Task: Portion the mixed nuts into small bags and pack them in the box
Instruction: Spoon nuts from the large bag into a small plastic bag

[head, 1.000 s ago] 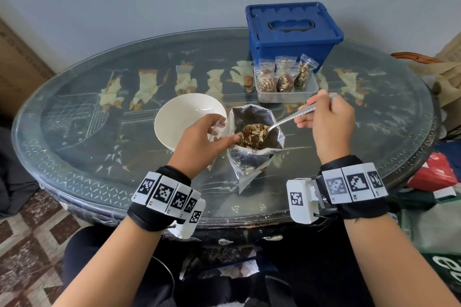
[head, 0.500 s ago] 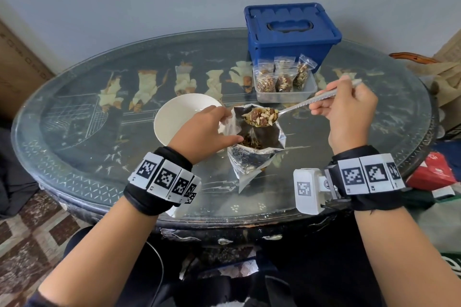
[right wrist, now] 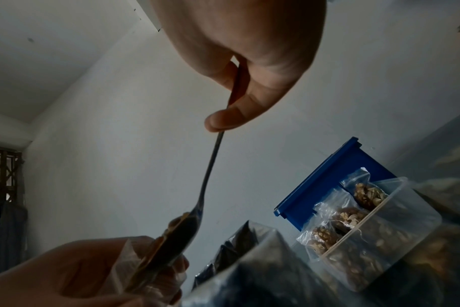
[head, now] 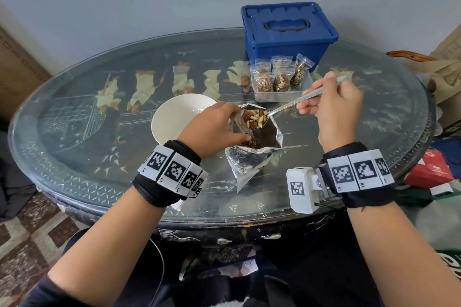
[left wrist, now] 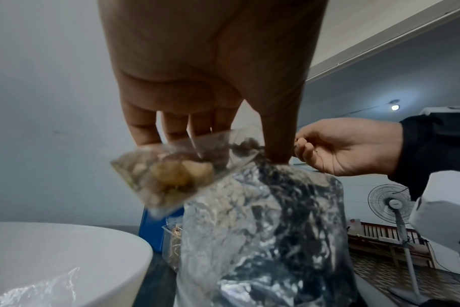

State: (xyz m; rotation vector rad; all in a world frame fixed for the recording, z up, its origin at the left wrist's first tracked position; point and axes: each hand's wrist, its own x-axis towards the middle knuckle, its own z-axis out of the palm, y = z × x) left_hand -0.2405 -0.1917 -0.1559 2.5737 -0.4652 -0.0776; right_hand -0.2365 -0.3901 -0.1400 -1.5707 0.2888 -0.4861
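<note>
The right hand (head: pixel 331 109) is pinching a spoon (head: pixel 287 106) by its handle, fingers curled round it, and the bowl of nuts (head: pixel 254 118) is tipping at the mouth of a small clear bag (left wrist: pixel 171 174). The left hand (head: pixel 212 129), just beside, is gripping that bag open over the foil pouch (head: pixel 252 154). Beyond the right hand, filled bags (head: pixel 280 77) are standing in a clear tub (head: pixel 282 97), with the blue box (head: pixel 289 30) sitting closed behind. Left of the hands, a white bowl (head: pixel 174 119) is sitting on the table (head: pixel 74 132).

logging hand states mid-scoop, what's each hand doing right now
Left hand: pinches the small clear bag open above the foil pouch.
Right hand: grips the spoon, loaded with nuts.
</note>
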